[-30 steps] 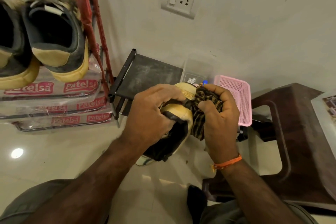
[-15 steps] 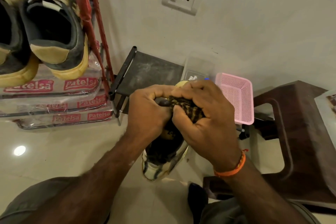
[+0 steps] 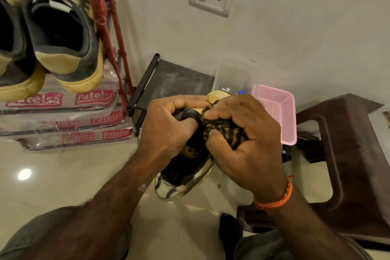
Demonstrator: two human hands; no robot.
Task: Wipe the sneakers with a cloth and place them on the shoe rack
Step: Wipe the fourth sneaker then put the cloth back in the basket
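Barely shifted, left hand [image 3: 168,131] grips sneaker [image 3: 185,173], right hand [image 3: 242,143] bunches cloth [image 3: 223,131] — pink basket [image 3: 276,112] behind.

The brand word "Patelsa" is printed in white on red labels on the clear plastic wrapping [image 3: 63,112] around the shoe rack [image 3: 118,53], repeated on its lower shelves below the two parked sneakers [image 3: 67,48]. A dark mark on the insole of the held sneaker [image 3: 185,167] is too blurred to read.
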